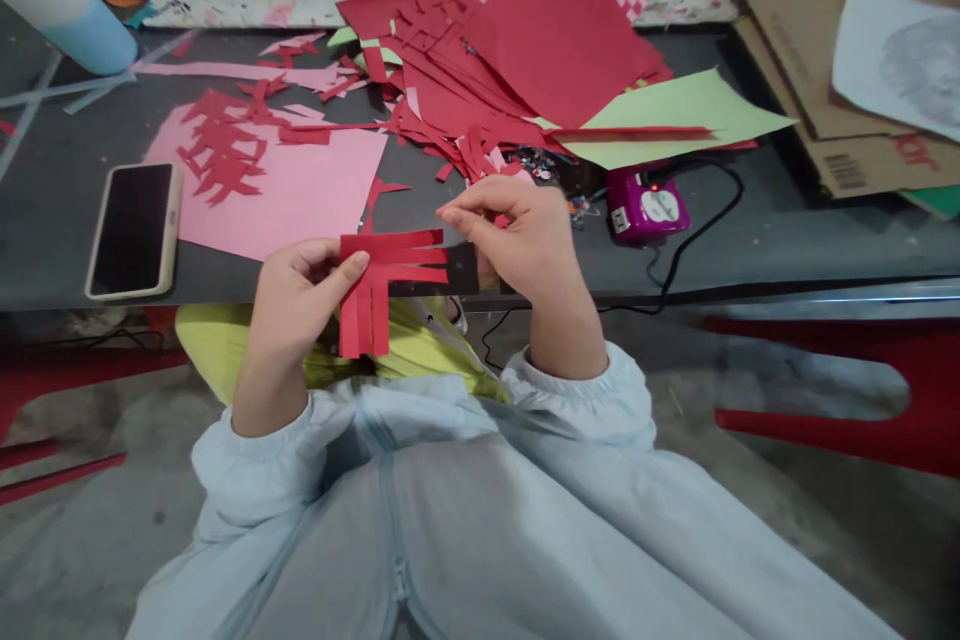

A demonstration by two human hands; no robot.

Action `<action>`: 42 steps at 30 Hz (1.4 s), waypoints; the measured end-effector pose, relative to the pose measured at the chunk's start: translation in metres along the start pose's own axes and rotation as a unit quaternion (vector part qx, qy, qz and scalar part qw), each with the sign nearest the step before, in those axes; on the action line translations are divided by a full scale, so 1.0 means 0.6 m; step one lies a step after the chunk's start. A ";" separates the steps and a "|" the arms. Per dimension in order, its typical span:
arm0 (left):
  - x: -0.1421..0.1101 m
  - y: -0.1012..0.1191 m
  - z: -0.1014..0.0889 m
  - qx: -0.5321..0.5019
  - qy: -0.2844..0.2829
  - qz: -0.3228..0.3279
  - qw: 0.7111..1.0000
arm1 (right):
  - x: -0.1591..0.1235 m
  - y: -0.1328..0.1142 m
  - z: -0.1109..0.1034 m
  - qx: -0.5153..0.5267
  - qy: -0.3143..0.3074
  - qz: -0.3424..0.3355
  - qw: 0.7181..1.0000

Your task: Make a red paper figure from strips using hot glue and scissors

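My left hand (304,305) pinches a red paper piece (364,295) at its left side, thumb on top. Slit into strips, the paper has some strips pointing right and others hanging down over the table's front edge. Just right of the upper strip ends is my right hand (525,230), its thumb and index finger pressed together. Whatever lies between those fingertips, if anything, is too small to make out. Behind my left hand, a pink sheet (315,190) bears several cut red paper pieces (225,145).
A phone (135,230) lies at the left, near a white-and-blue bottle (82,30). Red sheets (555,30) and scraps pile up at the back. Right of my right hand sit a purple box (646,205) with a black cable and, farther off, cardboard (787,40).
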State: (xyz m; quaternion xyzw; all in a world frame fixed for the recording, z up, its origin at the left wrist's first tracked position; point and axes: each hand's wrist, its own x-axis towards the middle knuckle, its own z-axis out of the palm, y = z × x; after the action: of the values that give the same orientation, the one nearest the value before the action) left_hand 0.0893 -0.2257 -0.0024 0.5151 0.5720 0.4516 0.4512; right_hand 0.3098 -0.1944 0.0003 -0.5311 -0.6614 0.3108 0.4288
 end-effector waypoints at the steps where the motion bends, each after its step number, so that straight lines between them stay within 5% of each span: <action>1: 0.003 -0.004 0.001 -0.016 0.006 0.005 1.000 | -0.002 -0.001 -0.001 0.007 0.028 0.003 1.000; 4: 0.012 -0.017 0.007 -0.039 0.074 0.047 0.995 | -0.013 -0.002 0.003 0.045 0.067 0.028 0.996; 8: 0.017 -0.025 0.014 -0.061 0.153 0.078 0.983 | -0.027 -0.002 0.019 0.116 0.007 0.099 0.988; 21: 0.003 -0.014 0.025 -0.138 0.071 0.014 0.988 | -0.021 -0.011 0.082 0.338 -0.123 0.191 0.913; 31: 0.004 -0.037 0.013 -0.027 0.093 0.060 0.993 | -0.015 0.007 0.077 0.331 -0.040 0.201 0.921; 39: 0.004 -0.033 0.004 -0.029 0.105 0.068 0.992 | -0.001 0.029 0.034 0.269 0.124 0.162 0.941; 42: 0.004 -0.033 0.003 -0.038 0.107 0.077 0.991 | 0.001 0.032 0.027 0.267 0.110 0.170 0.942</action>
State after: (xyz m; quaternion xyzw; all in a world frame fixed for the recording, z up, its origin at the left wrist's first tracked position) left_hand 0.0875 -0.2243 -0.0224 0.4892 0.5581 0.5585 0.3704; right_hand 0.3036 -0.1886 -0.0234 -0.5328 -0.4026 0.4835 0.5658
